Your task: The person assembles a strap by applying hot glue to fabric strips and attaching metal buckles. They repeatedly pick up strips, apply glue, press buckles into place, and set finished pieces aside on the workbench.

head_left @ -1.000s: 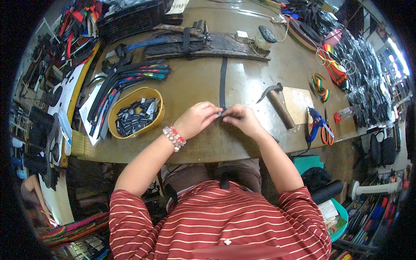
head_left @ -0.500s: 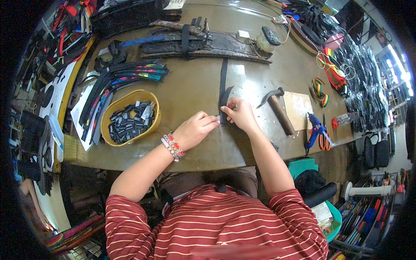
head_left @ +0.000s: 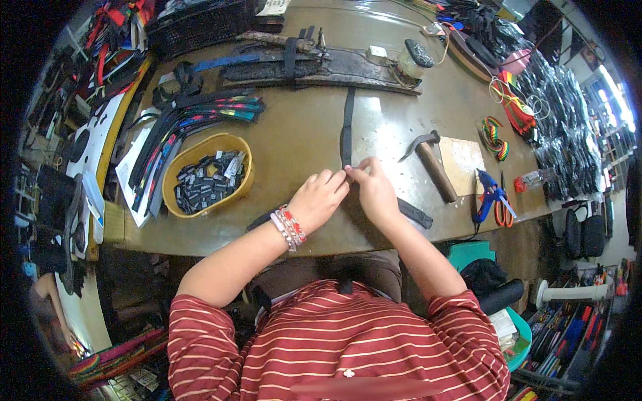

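Observation:
A flat black strap (head_left: 347, 127) runs down the middle of the table toward me, and its near end is between my fingertips. My left hand (head_left: 322, 198) is closed, thumb and fingers pinched at that end. Right beside it, my right hand (head_left: 376, 194) pinches the same spot, fingertips almost touching the left ones. What exactly lies between the fingertips is too small to make out. Another dark strap piece (head_left: 414, 212) shows beside my right wrist. A dark strip (head_left: 262, 219) sticks out behind my left wrist, partly hidden.
On the left stands a yellow basket (head_left: 249, 175) of small black pieces, with patterned straps (head_left: 200, 110) behind. A strapped wooden block (head_left: 334, 67) lies at the back. To the right are a hammer (head_left: 436, 172), a board (head_left: 463, 164), a blue glue gun (head_left: 490, 195) and scissors (head_left: 504, 212).
Both hands have moved slightly along the strap and come together at its end. The loose strap flap by my right hand is gone from there; dark strap pieces now show beside both wrists.

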`<state>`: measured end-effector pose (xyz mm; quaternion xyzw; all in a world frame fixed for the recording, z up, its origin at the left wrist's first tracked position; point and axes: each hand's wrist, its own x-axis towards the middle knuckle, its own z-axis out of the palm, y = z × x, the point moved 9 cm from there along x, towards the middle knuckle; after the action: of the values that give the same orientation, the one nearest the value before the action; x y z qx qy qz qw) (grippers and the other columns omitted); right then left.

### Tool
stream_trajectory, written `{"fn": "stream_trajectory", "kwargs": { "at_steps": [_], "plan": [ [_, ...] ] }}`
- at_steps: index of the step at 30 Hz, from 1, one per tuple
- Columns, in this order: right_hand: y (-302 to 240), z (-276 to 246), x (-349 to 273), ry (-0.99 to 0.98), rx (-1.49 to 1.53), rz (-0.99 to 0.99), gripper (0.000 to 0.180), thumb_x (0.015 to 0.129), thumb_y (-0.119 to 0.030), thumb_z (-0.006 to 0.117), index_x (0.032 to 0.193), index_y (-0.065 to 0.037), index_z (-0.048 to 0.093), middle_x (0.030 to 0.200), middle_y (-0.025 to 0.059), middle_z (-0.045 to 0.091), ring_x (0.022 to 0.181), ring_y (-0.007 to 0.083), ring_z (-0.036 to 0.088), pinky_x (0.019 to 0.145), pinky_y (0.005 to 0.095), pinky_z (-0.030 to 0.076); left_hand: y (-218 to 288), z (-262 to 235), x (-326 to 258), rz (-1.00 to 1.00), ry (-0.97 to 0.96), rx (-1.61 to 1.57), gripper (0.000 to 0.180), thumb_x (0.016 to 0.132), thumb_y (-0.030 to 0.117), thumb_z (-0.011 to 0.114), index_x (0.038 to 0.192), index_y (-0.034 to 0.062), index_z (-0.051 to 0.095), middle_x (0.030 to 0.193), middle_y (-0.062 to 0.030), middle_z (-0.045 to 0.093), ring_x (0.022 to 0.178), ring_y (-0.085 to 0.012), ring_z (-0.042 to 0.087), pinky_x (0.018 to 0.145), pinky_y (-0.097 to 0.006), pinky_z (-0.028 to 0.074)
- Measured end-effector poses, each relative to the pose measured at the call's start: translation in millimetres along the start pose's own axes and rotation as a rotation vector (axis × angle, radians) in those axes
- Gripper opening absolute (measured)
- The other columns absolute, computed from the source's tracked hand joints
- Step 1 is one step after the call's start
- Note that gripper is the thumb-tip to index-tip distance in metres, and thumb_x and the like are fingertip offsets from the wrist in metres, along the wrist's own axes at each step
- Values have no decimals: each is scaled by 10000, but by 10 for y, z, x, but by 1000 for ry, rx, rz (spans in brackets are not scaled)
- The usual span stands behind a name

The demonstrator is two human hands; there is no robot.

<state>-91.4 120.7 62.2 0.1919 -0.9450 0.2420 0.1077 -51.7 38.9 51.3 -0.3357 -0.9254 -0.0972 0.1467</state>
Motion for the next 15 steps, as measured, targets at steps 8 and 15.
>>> {"fn": "stream_trajectory", "kwargs": {
  "at_steps": [8,15],
  "plan": [
    [946,-805,110,208,-182,136,335,840,-200,625,1173,-168,629,1096,160,574,959,304,574,821,373,459,169,-44,-363,-383,-51,27,505,827,328,605,1316,260,497,1299,-132,453,1184,-334,426,970,-518,368],
    [1185,-911,-366,258,-202,231,478,946,-215,493,1407,-267,381,863,173,595,736,294,593,681,395,469,350,7,-456,-343,-175,-64,689,797,648,509,1407,373,344,1399,-218,320,1335,-429,238,1029,-671,191]
  ]
}}
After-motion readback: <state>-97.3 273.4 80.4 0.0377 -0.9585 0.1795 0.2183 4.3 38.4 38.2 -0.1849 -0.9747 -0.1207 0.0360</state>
